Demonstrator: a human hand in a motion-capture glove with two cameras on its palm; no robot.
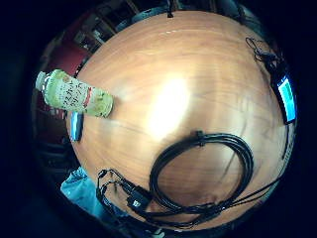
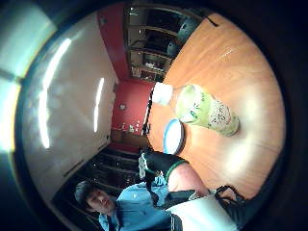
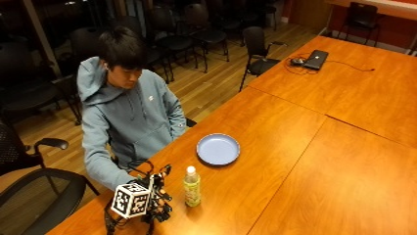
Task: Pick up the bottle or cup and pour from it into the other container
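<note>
A clear bottle [image 3: 192, 186] of pale green drink, with a white cap and a printed label, stands upright near the table's front edge. Just beyond it on the wooden table lies a shallow blue plate [image 3: 218, 149], empty. My gloved right hand [image 3: 158, 198] hovers low over the table's edge, a short gap to the left of the bottle, and holds nothing. The thumb side palm view has the bottle [image 2: 204, 110] beside the plate [image 2: 173, 136], with a gloved finger [image 2: 160, 161] stretched out. In the little finger side palm view the bottle [image 1: 74, 94] is off to one side.
A coil of black cable [image 1: 198, 173] lies on the table under my palm, and a lit phone [image 1: 286, 99] further off. A laptop [image 3: 316, 58] sits on the far table. An office chair [image 3: 39, 191] stands beside the person.
</note>
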